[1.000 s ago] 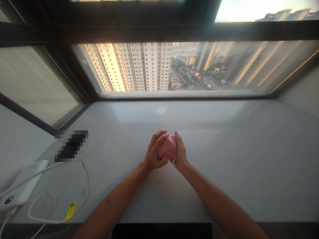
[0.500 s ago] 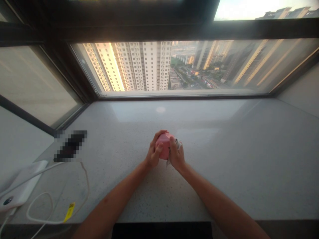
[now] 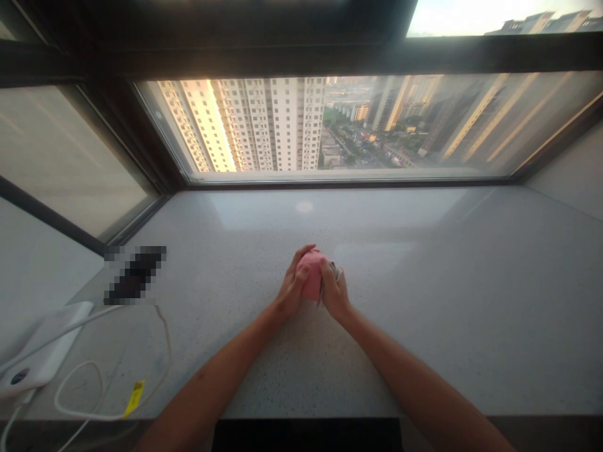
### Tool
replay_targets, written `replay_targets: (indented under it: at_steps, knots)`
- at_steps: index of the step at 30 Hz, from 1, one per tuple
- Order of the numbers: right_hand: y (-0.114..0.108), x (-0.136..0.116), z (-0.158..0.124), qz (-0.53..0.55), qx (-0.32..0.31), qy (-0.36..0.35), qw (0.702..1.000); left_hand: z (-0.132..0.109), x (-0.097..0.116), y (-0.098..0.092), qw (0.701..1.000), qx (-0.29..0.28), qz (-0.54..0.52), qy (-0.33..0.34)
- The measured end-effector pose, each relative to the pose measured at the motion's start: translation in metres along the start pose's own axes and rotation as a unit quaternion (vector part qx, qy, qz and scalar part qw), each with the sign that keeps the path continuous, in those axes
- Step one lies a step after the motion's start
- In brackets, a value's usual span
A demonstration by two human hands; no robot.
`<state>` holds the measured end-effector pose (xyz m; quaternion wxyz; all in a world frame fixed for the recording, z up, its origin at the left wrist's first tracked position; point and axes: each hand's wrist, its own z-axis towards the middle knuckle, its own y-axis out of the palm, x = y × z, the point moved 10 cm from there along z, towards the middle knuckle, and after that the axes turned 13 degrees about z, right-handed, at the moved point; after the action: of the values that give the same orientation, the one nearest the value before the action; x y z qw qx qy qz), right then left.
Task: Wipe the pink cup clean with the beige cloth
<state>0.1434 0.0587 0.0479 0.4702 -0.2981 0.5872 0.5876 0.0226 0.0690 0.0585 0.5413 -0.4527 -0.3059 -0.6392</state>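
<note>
Pink rounded object (image 3: 311, 279) sits clasped between the left hand (image 3: 293, 284) and right hand (image 3: 335, 292), over the speckled stone tabletop (image 3: 424, 314), with one grey-white scrap (image 3: 333, 270) at its right side. Fingers (image 3: 301, 267) of both hands are closed around it; even pressure from both sides suits this hold. Left of it lie one white power bank (image 3: 40, 351), one white cable (image 3: 78, 402), one yellow tag (image 3: 134, 398) and one blurred dark oblong (image 3: 135, 275).
</note>
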Motion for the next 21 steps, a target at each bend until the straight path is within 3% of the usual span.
replay_targets:
  at_steps: [3, 7, 12, 17, 21]
  knots:
    - [-0.005, 0.009, 0.003, 0.075, 0.035, 0.038, 0.996, -0.001, 0.007, -0.001, 0.999, 0.001, 0.036, 0.038]
    - [-0.009, 0.020, 0.010, 0.203, 0.076, 0.109, 0.970, -0.004, 0.026, 0.002, 0.981, -0.016, 0.127, 0.144]
    - [0.018, 0.030, 0.007, 0.278, -0.018, 0.294, 0.914, -0.009, 0.043, 0.011, 0.920, -0.056, 0.288, 0.259]
    - [0.025, 0.031, 0.001, 0.291, -0.042, 0.340, 0.893, -0.013, 0.045, 0.010, 0.882, -0.058, 0.343, 0.316]
    - [0.028, 0.030, 0.000, 0.279, -0.048, 0.314, 0.906, -0.014, 0.044, 0.006, 0.879, -0.038, 0.348, 0.324]
